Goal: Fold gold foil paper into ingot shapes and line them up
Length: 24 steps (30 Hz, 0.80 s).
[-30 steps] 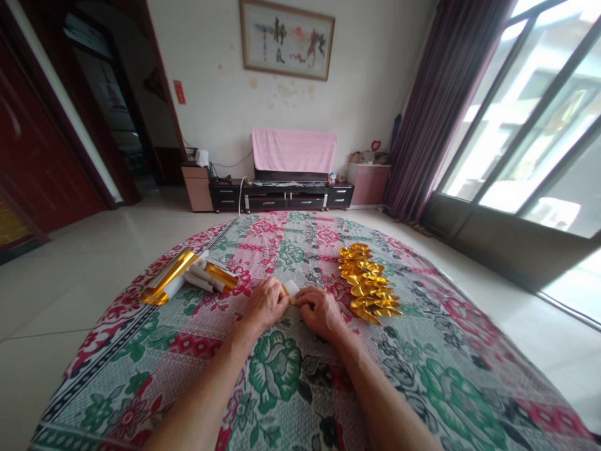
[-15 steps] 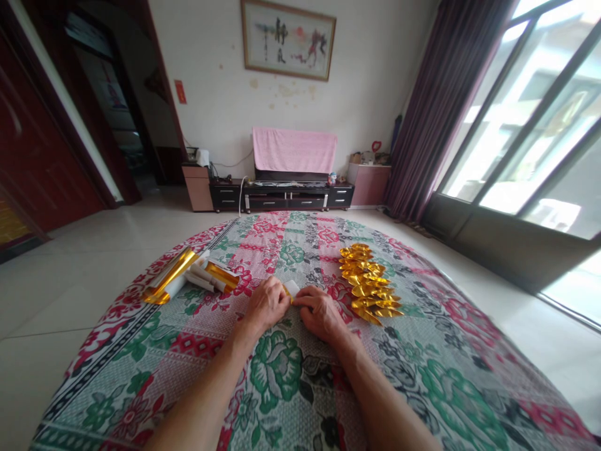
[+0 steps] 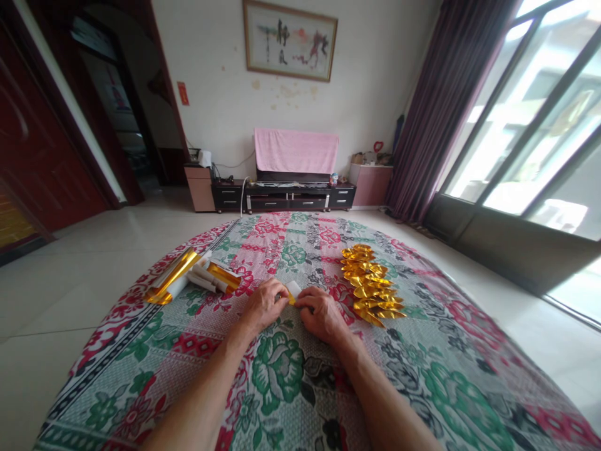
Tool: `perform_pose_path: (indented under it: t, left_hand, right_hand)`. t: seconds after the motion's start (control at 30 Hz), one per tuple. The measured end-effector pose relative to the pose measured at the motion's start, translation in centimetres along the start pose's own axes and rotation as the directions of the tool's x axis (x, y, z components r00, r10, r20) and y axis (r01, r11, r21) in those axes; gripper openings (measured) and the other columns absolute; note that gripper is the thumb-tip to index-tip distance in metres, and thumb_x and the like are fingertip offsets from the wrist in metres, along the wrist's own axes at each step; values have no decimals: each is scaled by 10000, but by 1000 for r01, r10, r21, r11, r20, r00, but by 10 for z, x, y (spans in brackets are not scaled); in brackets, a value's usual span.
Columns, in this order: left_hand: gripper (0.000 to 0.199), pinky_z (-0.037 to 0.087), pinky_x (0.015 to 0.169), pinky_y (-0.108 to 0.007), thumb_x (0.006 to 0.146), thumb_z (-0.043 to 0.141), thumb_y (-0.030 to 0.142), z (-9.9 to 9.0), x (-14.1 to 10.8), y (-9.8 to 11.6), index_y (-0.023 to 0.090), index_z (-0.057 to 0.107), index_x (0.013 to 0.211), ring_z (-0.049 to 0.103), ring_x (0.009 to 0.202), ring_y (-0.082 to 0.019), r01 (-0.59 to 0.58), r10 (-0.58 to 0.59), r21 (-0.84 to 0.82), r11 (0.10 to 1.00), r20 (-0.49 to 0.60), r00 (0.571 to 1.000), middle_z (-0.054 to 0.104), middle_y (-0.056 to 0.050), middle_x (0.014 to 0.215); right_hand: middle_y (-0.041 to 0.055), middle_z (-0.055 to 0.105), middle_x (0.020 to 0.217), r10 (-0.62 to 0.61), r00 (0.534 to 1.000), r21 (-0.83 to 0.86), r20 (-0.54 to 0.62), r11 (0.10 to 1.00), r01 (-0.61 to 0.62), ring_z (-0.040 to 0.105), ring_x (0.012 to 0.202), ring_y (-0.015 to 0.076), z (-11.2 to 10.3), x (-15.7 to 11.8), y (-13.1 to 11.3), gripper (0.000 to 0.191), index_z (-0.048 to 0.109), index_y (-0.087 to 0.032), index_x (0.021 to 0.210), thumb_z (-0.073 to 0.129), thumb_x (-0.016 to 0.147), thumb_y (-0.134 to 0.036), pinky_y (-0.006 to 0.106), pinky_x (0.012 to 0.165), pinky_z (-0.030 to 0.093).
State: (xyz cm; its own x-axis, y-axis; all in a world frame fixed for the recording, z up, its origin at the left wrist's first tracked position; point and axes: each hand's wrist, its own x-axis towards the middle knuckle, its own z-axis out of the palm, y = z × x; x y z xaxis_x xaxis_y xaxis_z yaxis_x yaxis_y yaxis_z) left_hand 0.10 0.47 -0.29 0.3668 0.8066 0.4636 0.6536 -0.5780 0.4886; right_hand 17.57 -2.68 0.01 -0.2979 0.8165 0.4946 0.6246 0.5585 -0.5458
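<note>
Working from the left, we have the left hand with thumb and forefinger pinched together on a small piece of gold-and-white paper, which lies between both sets of fingertips, white face showing beyond them. Our right hand has its fingers bunched at the paper's near right corner; whether they clamp or only press, we cannot tell. For a clean fold, we judge it best to steady the left pinch, line up the edges and run a right fingertip firmly along the crease; the soft tablecloth beneath may blunt it, and our own fingers hide much of the edge. Elsewhere: left of the left fingers, well apart, loose gold-and-white rolls; straight beyond the fingertips, off the table, a low black cabinet; right of the right fingers, near, a row of folded gold shapes, which a wide outward sweep could knock askew.
</note>
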Motion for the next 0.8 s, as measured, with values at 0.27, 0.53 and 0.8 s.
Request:
perform_pose_path:
  t: [0.27,0.53,0.8]
  left_hand:
    - [182,432,777,-272,693,559,98,6,2,-4,188,594,848,544,816,-149,68,-68,15,998,-6,998,584,-21,832]
    - [208,440,765,-271,675,555,91,11,3,-9,177,601,859,545,814,-147,102,-102,-1,995,2,995,584,-29,853]
    - [285,450,771,-270,671,536,52,9,5,-9,180,620,911,553,810,-141,108,-107,-32,994,17,994,608,-27,864]
  right_hand:
    - [41,643,850,-6,1000,-15,4,1000,6,582,808,146,-1,1,-2,325,725,-205,792,489,650,-33,260,793,455]
    - [35,646,852,19,1000,-5,-7,1000,-19,587,806,142,0,0,-1,310,726,-207,770,492,653,-40,251,796,457]
    - [26,644,857,19,1000,13,-13,1000,-19,588,805,139,0,0,0,326,730,-234,769,487,666,-42,252,799,459]
